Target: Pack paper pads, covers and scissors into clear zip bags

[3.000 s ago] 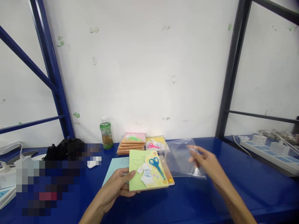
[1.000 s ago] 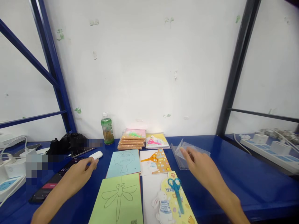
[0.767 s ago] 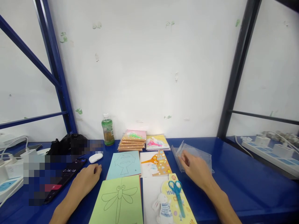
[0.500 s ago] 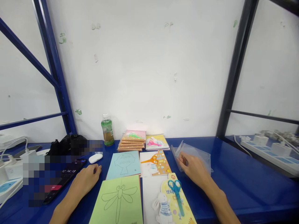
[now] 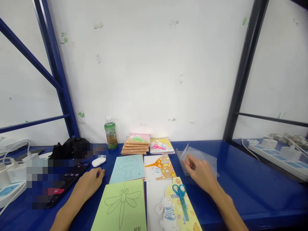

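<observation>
My left hand point(image 5: 91, 180) rests on the blue table with its fingers curled in, nothing showing in them, just below a white earbud case point(image 5: 98, 162). On the right, my right hand point(image 5: 198, 170) pinches the near left part of some clear plastic bags point(image 5: 209, 159) lying flat. Between the hands are a green sheet with a dragonfly drawing point(image 5: 125, 205) and a blue sheet with a line drawing point(image 5: 127, 167). Beside them lie a card with orange scissors point(image 5: 160, 170) and a yellow rabbit card point(image 5: 168, 211) carrying blue-green scissors point(image 5: 182, 202).
At the back stand a stack of wrapped packs point(image 5: 136, 146), a pack with pink scissors point(image 5: 161, 147) and a green-labelled bottle point(image 5: 111, 134). A phone point(image 5: 69, 183) and black bag point(image 5: 67, 149) lie left. Power strips point(image 5: 279, 162) flank both sides; blue and dark posts point(image 5: 237, 96) frame the table.
Both hands stay almost where they were. My right fingers shift slightly at the plastic bags, and the view tilts a little.
</observation>
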`<state>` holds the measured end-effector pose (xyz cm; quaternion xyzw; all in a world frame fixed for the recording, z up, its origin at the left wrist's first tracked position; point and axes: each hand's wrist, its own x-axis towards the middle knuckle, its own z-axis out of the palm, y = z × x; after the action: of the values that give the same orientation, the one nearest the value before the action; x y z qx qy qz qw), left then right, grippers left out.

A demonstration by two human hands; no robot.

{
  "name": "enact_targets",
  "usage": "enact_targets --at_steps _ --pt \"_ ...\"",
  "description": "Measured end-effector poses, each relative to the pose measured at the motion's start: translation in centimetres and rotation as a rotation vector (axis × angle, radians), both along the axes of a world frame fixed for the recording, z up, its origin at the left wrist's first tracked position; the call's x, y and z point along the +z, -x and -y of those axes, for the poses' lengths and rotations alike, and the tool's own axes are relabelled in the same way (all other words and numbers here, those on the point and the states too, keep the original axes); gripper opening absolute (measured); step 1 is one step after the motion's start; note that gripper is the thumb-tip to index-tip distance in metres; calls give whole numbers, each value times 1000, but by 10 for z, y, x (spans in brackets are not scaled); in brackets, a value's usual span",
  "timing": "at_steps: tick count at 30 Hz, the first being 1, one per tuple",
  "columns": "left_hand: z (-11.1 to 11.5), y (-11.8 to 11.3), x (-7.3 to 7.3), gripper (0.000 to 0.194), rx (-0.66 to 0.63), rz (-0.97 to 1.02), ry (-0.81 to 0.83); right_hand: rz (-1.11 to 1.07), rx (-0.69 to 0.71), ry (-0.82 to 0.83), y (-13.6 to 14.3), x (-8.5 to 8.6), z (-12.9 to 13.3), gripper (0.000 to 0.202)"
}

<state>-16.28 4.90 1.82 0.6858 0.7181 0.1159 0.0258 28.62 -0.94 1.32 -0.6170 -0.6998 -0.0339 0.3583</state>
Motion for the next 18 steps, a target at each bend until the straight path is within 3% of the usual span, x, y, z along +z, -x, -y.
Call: enact_targets --at_steps 18 --pt "-2 0 5 42 12 4 59 -21 -22 8 1 -1 1 29"
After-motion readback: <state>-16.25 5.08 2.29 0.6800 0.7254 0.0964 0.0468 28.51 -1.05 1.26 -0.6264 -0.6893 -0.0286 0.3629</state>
